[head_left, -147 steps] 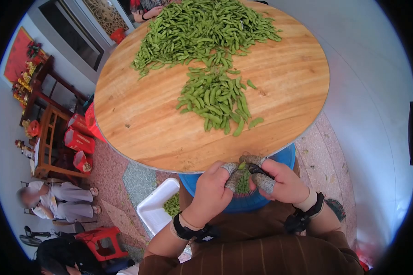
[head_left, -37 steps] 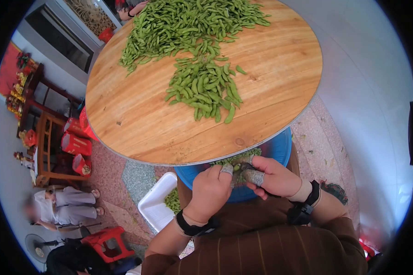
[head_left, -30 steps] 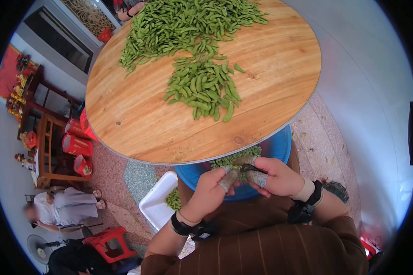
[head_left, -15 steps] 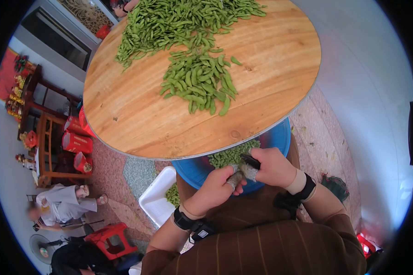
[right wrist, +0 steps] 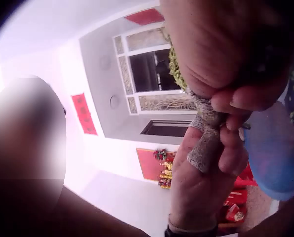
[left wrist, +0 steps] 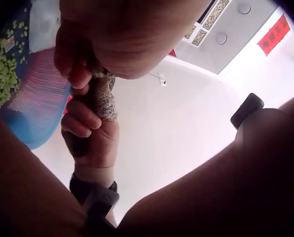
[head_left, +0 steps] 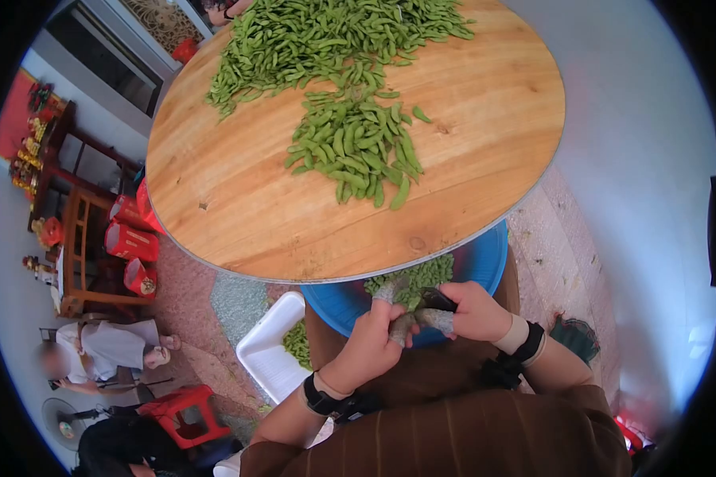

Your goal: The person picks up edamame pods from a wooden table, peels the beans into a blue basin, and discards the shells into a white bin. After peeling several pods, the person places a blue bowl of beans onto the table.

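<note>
In the head view, the left hand (head_left: pixel 366 350) and right hand (head_left: pixel 482 312) meet over the near side of a blue basin (head_left: pixel 326 306) holding shelled green beans (head_left: pixel 433 273). Grey wrappings cover the thumbs and forefingers. The right hand holds a small dark tool (head_left: pixel 437 299). The left fingers are curled, with the wrapped forefinger raised apart from the thumb. Both wrist views show the fingertips touching; in the right wrist view a greenish bit, apparently of a pod (right wrist: pixel 215 116), shows between them, mostly hidden. Green pods (head_left: pixel 354 151) lie on the round wooden table (head_left: pixel 239 230).
A larger pod heap (head_left: pixel 318 44) covers the table's far side. Left of the basin stands a white tub (head_left: pixel 264 358) with more green pieces. A red stool (head_left: pixel 187 417), a seated person (head_left: pixel 115 350) and a fan (head_left: pixel 62 420) are farther left.
A pod that showed between the hands in the earliest frame is no longer distinct. Since half a second ago, the left forefinger has lifted away from its thumb, and the head view has shifted slightly.
</note>
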`<action>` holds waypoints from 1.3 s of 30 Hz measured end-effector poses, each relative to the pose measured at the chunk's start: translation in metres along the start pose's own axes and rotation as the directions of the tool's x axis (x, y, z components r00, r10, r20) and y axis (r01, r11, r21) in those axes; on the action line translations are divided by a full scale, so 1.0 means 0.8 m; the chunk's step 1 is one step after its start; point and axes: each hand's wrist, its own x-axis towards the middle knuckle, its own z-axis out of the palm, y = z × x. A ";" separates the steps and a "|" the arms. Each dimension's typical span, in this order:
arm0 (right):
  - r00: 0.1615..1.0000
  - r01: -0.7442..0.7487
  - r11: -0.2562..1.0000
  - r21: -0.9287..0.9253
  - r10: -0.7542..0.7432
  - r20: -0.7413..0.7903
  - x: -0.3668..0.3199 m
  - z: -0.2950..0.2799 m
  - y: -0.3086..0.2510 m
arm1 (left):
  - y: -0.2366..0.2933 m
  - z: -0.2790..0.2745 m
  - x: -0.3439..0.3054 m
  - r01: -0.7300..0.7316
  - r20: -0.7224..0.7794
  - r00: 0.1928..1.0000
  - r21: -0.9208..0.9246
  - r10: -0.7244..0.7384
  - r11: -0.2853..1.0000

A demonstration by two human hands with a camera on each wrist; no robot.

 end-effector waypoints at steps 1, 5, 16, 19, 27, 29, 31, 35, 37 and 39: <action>0.997 -0.048 0.978 0.201 0.035 0.070 0.000 -0.002 0.003 | 0.000 -0.002 -0.001 0.015 0.060 0.998 -0.115 -0.009 0.993; 0.984 -0.132 0.887 0.443 0.062 0.169 0.007 -0.005 0.015 | -0.003 -0.006 0.002 -0.035 0.103 0.993 -0.251 0.063 0.967; 0.843 0.169 0.734 -0.657 -0.453 -0.289 0.033 -0.015 -0.056 | -0.053 -0.091 -0.115 0.339 -0.255 0.941 0.691 -0.223 0.639; 0.745 0.135 0.685 -0.716 -0.547 -0.383 0.081 -0.021 -0.080 | -0.059 -0.097 -0.125 0.452 -0.358 0.885 0.811 -0.297 0.371; 0.733 -0.102 0.584 -0.806 -0.504 -0.458 0.098 -0.024 -0.078 | 0.017 -0.094 -0.052 0.033 -0.148 0.988 0.513 0.051 0.858; 0.702 -0.106 0.551 -0.828 -0.548 -0.455 0.076 -0.034 -0.081 | 0.028 -0.081 -0.013 -0.252 -0.192 0.906 0.471 0.377 0.845; 0.910 0.049 0.894 -0.445 -0.224 -0.350 0.037 -0.038 -0.101 | 0.050 -0.068 0.014 -0.329 -0.246 0.840 0.479 0.484 0.814; 0.963 0.211 0.965 -0.158 -0.233 -0.138 0.015 -0.032 -0.080 | 0.048 -0.056 0.036 -0.397 -0.022 0.902 0.351 0.431 0.848; 0.970 0.162 0.961 -0.225 -0.197 -0.145 0.011 -0.028 -0.092 | 0.038 -0.050 0.040 -0.349 0.029 0.935 0.269 0.355 0.898; 0.968 0.095 0.979 -0.181 -0.134 -0.213 0.013 -0.023 -0.093 | 0.039 -0.051 0.033 -0.254 -0.016 0.966 0.118 0.257 0.960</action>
